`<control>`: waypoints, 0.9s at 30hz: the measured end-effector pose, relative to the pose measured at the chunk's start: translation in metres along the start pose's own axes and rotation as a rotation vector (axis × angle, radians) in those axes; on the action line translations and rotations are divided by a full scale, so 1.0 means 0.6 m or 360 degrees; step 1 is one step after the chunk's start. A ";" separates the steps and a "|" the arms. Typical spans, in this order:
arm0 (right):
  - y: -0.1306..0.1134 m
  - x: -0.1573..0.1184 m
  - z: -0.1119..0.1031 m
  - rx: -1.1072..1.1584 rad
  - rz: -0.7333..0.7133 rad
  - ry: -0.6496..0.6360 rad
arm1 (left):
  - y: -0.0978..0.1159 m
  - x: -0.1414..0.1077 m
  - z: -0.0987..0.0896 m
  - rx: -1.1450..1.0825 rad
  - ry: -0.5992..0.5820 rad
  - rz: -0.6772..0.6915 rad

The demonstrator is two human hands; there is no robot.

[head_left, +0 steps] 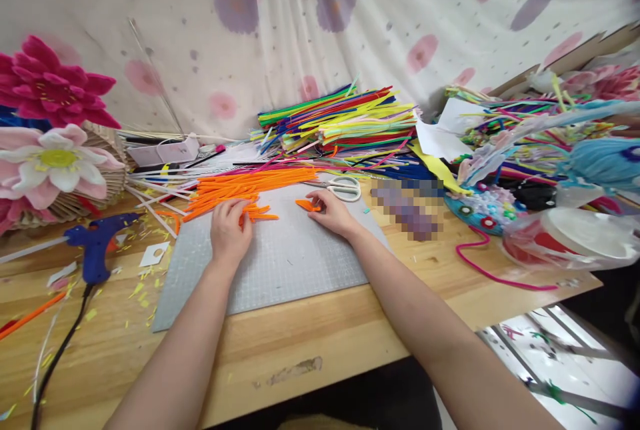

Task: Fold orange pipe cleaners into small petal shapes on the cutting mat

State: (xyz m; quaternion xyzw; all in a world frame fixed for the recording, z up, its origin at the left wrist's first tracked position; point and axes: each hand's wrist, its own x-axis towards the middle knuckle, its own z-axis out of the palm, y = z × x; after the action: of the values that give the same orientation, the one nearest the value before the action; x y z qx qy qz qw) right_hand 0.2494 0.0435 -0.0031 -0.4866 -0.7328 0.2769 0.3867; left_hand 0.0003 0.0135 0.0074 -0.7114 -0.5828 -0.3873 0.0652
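Above the grey cutting mat (295, 270), my left hand (231, 231) is curled at the near edge of a pile of orange pipe cleaners (240, 185). Orange stems show between its closed fingers, though how many they grip is partly hidden. My right hand (330, 214) pinches a small pointed orange pipe-cleaner piece (306, 205) over the mat. Just behind that hand lies a pair of scissors with white handles (346, 188).
A blue glue gun (97, 247) with a black cord lies at left, near fluffy flowers (55, 160). Bundles of coloured pipe cleaners (340, 120) line the back. At right stand a plastic-wrapped tub (570, 237) and a magenta pipe cleaner (493, 275).
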 end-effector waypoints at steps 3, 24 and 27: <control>0.003 0.002 0.002 0.0134 0.0130 0.0086 | 0.013 -0.003 0.000 -0.0144 -0.0126 0.0026; 0.019 0.014 0.000 -0.0050 0.0066 0.0585 | 0.000 -0.002 0.006 0.0003 -0.0241 0.0095; 0.011 0.014 0.005 -0.0101 0.0000 0.0591 | 0.008 0.002 -0.006 -0.0034 -0.0041 0.0034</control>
State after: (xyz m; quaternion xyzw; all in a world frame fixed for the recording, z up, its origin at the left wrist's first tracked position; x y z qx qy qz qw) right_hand 0.2484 0.0538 -0.0076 -0.5414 -0.6572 0.1591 0.4997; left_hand 0.0030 0.0109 0.0121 -0.7232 -0.5717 -0.3837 0.0543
